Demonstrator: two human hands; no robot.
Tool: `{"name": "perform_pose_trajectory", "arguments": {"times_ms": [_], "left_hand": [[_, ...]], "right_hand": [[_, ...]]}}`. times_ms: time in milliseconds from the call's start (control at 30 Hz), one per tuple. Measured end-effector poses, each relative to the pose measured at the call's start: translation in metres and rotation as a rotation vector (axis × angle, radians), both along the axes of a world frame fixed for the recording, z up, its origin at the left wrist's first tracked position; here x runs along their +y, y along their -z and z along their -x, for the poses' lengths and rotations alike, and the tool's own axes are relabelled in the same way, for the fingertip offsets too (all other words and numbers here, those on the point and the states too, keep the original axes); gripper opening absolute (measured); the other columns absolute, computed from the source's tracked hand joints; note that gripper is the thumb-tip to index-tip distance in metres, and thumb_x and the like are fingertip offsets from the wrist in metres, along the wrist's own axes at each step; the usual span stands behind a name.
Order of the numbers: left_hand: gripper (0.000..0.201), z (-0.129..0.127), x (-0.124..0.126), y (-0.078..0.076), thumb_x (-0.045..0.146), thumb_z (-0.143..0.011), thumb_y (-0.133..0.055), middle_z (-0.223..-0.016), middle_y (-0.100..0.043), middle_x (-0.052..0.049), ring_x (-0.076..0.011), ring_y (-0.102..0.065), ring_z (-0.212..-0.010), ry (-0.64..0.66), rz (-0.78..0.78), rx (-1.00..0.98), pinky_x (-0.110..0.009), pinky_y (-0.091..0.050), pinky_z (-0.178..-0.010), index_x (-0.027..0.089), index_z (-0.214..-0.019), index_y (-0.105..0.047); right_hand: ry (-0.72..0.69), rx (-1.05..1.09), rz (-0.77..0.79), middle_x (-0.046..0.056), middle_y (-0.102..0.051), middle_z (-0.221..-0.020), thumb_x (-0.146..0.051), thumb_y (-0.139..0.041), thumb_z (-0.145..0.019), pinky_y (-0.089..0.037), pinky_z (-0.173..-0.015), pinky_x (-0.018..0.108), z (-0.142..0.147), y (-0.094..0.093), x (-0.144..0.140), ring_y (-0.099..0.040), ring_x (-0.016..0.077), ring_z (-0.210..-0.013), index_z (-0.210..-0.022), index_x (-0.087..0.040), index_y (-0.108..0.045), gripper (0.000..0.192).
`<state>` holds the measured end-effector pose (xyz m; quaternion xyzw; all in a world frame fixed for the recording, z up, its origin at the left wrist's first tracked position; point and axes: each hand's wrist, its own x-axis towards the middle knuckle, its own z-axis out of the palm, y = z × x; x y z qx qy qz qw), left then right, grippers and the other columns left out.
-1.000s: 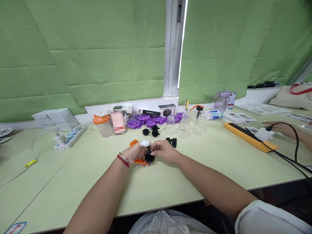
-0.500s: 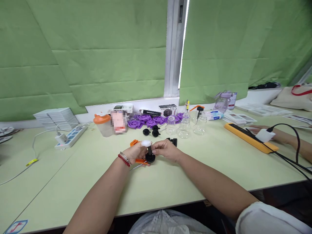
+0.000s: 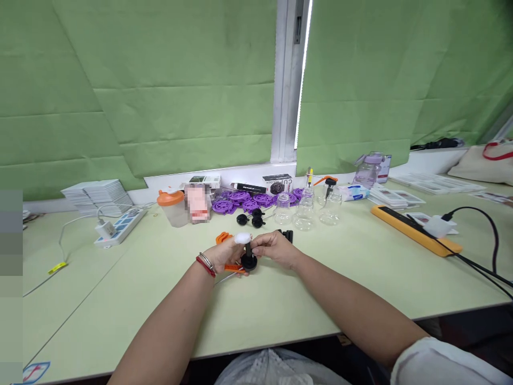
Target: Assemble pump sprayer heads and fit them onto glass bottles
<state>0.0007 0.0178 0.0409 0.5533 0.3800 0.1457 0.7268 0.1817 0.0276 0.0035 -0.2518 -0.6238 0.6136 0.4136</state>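
My left hand (image 3: 225, 255) is closed around a black round-based piece with an upright stem (image 3: 248, 260). An orange strip (image 3: 233, 267) and a thin metal rod (image 3: 225, 278) show beneath that hand. Over the top of the stem lies a white, soft-looking piece (image 3: 242, 238); I cannot tell whether it is on the thumb or the stem. My right hand (image 3: 276, 249) pinches at the stem's right side, its fingertips close together. Behind it lie black parts (image 3: 287, 235), and orange parts (image 3: 223, 237) lie behind the left hand.
Farther back are black round parts with rods (image 3: 256, 220), purple openwork pieces (image 3: 250, 205) and clear glass vessels (image 3: 305, 216). An orange-lidded cup (image 3: 172, 208) stands left of them. Power strips lie at left (image 3: 127, 224) and right (image 3: 412, 230), with cables trailing across the table.
Both hands keep nearly the same hold on the black piece. The view has shifted slightly, and another person's arm at the right is gone from view.
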Motion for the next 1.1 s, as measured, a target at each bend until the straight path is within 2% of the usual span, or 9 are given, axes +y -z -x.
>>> {"name": "perform_pose_trajectory", "arguments": {"times_ms": [267,367,500,633,700,767,867,967,1100], "left_hand": [[0.06,0.002,-0.005,0.003,0.07,-0.067,-0.048,-0.076,-0.061,-0.006,-0.02,-0.059,-0.059,-0.046,0.029,-0.034,-0.029,-0.043,-0.048,0.02,-0.099,-0.054],[0.057,0.007,-0.009,-0.001,0.068,-0.071,-0.047,-0.079,-0.061,-0.006,-0.0199,-0.06,-0.061,-0.135,0.002,-0.092,-0.031,-0.045,-0.052,0.018,-0.099,-0.055],[0.054,0.011,-0.018,-0.013,0.062,-0.075,-0.047,-0.09,-0.06,-0.01,-0.0241,-0.062,-0.078,-0.325,-0.152,-0.445,-0.039,-0.049,-0.068,0.017,-0.104,-0.056],[0.064,0.002,-0.025,-0.015,0.063,-0.075,-0.045,-0.112,-0.056,-0.013,-0.0289,-0.055,-0.102,-0.521,-0.382,-0.737,-0.044,-0.046,-0.084,0.017,-0.119,-0.052],[0.067,-0.003,-0.027,-0.011,0.063,-0.073,-0.049,-0.119,-0.053,-0.012,-0.0288,-0.051,-0.11,-0.588,-0.486,-0.713,-0.043,-0.043,-0.09,0.019,-0.123,-0.048],[0.071,-0.004,-0.027,-0.008,0.063,-0.067,-0.057,-0.124,-0.05,-0.012,-0.0282,-0.047,-0.116,-0.569,-0.543,-0.632,-0.043,-0.04,-0.093,0.022,-0.124,-0.046],[0.078,0.004,-0.024,-0.008,0.069,-0.059,-0.061,-0.127,-0.047,-0.012,-0.0287,-0.046,-0.116,-0.443,-0.565,-0.567,-0.042,-0.04,-0.093,0.022,-0.12,-0.048],[0.073,0.014,-0.018,-0.011,0.075,-0.065,-0.05,-0.117,-0.054,-0.014,-0.0269,-0.054,-0.103,-0.407,-0.489,-0.507,-0.041,-0.046,-0.082,0.021,-0.114,-0.049],[0.052,0.017,-0.014,-0.008,0.051,-0.067,-0.066,-0.09,-0.061,-0.006,-0.0173,-0.058,-0.072,-0.445,-0.482,-0.074,-0.028,-0.046,-0.059,0.02,-0.107,-0.054]], "right_hand": [[0.017,0.009,0.016,0.001,-0.065,-0.071,-0.034,-0.079,-0.06,-0.046,-0.063,0.027,0.004,-0.002,-0.004,-0.055,0.0105,-0.061,-0.081,-0.015,-0.069,0.03],[0.093,0.006,-0.006,-0.001,-0.062,-0.066,-0.04,-0.076,-0.063,-0.042,-0.052,0.022,0.001,-0.006,-0.006,-0.052,0.0081,-0.053,-0.078,-0.015,-0.064,0.031],[0.119,-0.188,0.028,-0.001,-0.056,-0.054,-0.057,-0.061,-0.074,-0.031,-0.039,0.02,-0.005,-0.011,-0.008,-0.044,0.0062,-0.04,-0.063,-0.014,-0.057,0.045],[0.063,-0.329,0.036,0.004,-0.064,-0.07,-0.059,-0.064,-0.07,-0.035,-0.044,0.02,-0.003,-0.009,-0.012,-0.055,0.01,-0.053,-0.078,-0.014,-0.06,0.046],[-0.007,-0.314,0.052,0.004,-0.065,-0.074,-0.057,-0.065,-0.069,-0.039,-0.049,0.021,-0.001,-0.007,-0.012,-0.057,0.0109,-0.058,-0.084,-0.015,-0.058,0.045],[-0.027,-0.301,0.05,0.002,-0.062,-0.067,-0.056,-0.063,-0.072,-0.039,-0.05,0.022,-0.001,-0.004,-0.009,-0.053,0.0096,-0.053,-0.079,-0.015,-0.056,0.041],[0.132,-0.337,-0.007,-0.003,-0.052,-0.056,-0.049,-0.058,-0.076,-0.032,-0.047,0.022,-0.007,0.0,0.002,-0.04,0.0073,-0.045,-0.073,-0.016,-0.057,0.034],[0.257,-0.436,-0.111,-0.004,-0.049,-0.054,-0.038,-0.054,-0.079,-0.028,-0.048,0.023,-0.013,0.003,0.01,-0.035,0.0082,-0.046,-0.076,-0.015,-0.062,0.024],[0.222,-0.589,-0.259,-0.004,-0.044,-0.051,-0.029,-0.049,-0.081,-0.027,-0.049,0.023,-0.011,0.006,0.008,-0.034,0.0089,-0.047,-0.069,-0.016,-0.062,0.022]]}}
